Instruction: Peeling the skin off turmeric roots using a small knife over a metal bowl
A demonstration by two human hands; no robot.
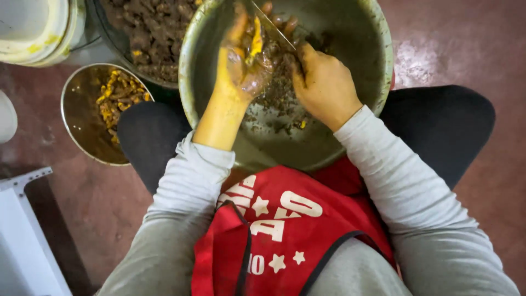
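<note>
Steel bowl (378, 60) holds peelings; smaller bowl (76, 118) holds yellow roots (118, 93).

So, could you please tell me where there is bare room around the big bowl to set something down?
Bare red floor lies right of the large metal bowl, beyond the knee. Another patch sits below the small bowl of yellow pieces, beside the white stand. The upper left is crowded: white bucket, dark tub of roots. Both hands fill the large bowl.

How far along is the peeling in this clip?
Done: a small steel bowl holds a modest pile of peeled yellow roots. In hand: the left hand grips a half-scraped root; the right hand works a knife over the large basin. Left: a tub of unpeeled brown roots.
</note>
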